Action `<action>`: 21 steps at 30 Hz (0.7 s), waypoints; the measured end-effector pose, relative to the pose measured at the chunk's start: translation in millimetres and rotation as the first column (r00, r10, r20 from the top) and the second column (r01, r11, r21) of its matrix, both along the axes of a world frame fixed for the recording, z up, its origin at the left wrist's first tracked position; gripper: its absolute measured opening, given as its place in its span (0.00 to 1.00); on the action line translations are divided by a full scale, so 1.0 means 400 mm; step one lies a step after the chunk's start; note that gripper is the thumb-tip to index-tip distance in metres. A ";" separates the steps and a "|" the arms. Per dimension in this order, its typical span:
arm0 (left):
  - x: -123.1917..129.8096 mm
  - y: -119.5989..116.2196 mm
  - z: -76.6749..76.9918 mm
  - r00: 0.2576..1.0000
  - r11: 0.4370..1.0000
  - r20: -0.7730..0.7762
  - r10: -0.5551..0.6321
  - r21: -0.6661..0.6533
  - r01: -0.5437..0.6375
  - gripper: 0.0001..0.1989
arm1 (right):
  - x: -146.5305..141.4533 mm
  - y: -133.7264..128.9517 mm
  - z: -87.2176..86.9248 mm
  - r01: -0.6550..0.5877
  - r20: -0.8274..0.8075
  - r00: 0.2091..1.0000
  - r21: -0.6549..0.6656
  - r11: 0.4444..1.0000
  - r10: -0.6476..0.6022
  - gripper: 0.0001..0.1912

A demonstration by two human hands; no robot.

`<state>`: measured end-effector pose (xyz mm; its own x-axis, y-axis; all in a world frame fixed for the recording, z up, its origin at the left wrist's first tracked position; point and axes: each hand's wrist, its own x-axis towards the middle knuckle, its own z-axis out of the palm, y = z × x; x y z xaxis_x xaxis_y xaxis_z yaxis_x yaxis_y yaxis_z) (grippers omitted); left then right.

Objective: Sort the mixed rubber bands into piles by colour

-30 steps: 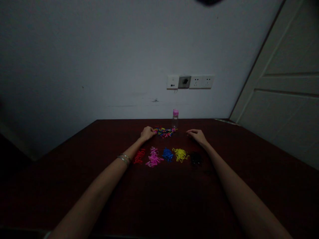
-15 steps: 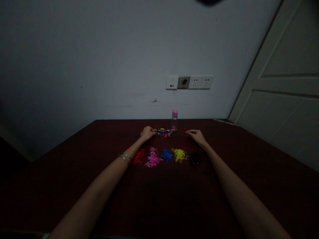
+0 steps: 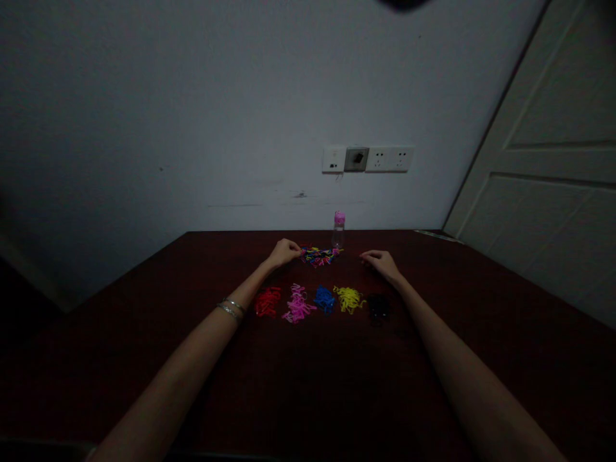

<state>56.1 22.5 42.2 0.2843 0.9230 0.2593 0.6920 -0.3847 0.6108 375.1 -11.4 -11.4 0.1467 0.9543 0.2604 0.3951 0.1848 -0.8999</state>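
Note:
At the left edge of a mixed pile of small coloured elastic bands (image 3: 319,258) is my left hand (image 3: 285,251). Its thumb and fingers are pinched together at the bands; whatever is between the tips is too small to make out. My right hand (image 3: 382,263) rests to the right of that pile, apart from it, fingers loosely curved and nothing visible in them. Nearer to me lies a row of sorted piles: red bands (image 3: 267,301), pink bands (image 3: 299,305), blue bands (image 3: 324,299), yellow bands (image 3: 349,299) and black bands (image 3: 378,307).
Behind the mixed pile stands a clear bottle (image 3: 339,236) with a pink cap. The dark reddish table (image 3: 308,385) meets a pale wall that carries sockets (image 3: 389,159). A white door (image 3: 548,186) is on the right. The light is dim.
My left forearm has swung a little to the left, uncovering more of the red bands. Its fingers stretch slightly further towards the mixed pile. My right hand has hardly moved.

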 end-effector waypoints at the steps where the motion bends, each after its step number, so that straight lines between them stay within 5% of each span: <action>1: -0.004 -0.006 0.006 0.998 0.998 0.012 -0.063 -0.016 0.063 0.10 | 0.000 0.000 0.000 0.000 0.000 1.000 0.001 1.000 0.000 0.13; 7: -0.027 -0.057 0.048 0.926 0.895 0.034 -0.377 -0.244 0.374 0.07 | -0.005 -0.007 0.005 0.001 -0.009 1.000 -0.010 1.000 -0.001 0.13; 13: -0.037 -0.091 0.068 0.900 0.762 -0.014 -0.435 -0.538 0.360 0.05 | -0.003 -0.007 0.003 -0.002 0.015 1.000 -0.023 1.000 0.002 0.13; 21: -0.059 -0.070 0.061 0.935 0.816 0.056 -0.351 -0.471 0.335 0.08 | 0.003 0.009 -0.012 -0.007 0.097 0.995 0.001 1.000 0.007 0.13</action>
